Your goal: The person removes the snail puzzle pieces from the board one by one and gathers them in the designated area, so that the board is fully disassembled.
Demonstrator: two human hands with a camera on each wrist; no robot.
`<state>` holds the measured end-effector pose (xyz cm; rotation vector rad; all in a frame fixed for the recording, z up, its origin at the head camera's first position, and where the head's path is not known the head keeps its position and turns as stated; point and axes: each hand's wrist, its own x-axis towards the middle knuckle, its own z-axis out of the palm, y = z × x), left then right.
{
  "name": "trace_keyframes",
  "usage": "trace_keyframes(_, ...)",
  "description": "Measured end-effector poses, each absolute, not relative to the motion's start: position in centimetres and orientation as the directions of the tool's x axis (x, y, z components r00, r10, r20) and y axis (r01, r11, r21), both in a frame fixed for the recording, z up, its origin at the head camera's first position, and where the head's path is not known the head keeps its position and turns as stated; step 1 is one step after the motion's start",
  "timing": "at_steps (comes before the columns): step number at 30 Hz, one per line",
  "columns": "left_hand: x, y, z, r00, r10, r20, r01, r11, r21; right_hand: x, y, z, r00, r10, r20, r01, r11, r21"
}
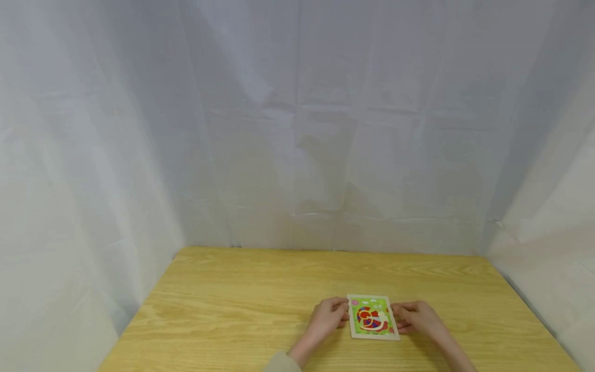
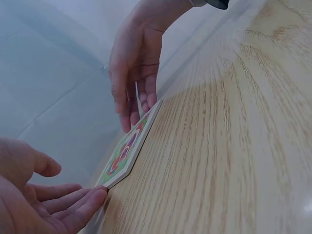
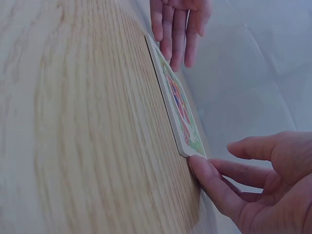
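A small flat wooden puzzle board (image 1: 373, 316) lies on the table, with a pale frame round a green picture of a red and blue snail-like shape. At its left edge is my left hand (image 1: 328, 318), the fingers nearly straight and their tips touching the side in the left wrist view. My right hand (image 1: 418, 319) is at the opposite edge, its fingertips (image 3: 197, 163) against the near corner in the right wrist view. Neither thumb presses on the board; both are held apart from the fingers. The picture looks foreshortened in both wrist views.
The wooden table (image 1: 223, 310) extends widely to the left of the board and behind it. Pale hanging sheets (image 1: 297, 155) enclose the table at the back and on both sides.
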<state>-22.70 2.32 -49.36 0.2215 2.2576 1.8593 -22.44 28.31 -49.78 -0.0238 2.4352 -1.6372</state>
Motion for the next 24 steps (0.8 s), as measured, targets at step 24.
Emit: trace_keyframes(24,-22.5,-0.1,-49.5,-0.969,0.244,-0.049,0.0,0.197,0.98,-22.6,26.0,-50.0,-0.975,-0.145,-0.17,0.107,0.367,-0.924)
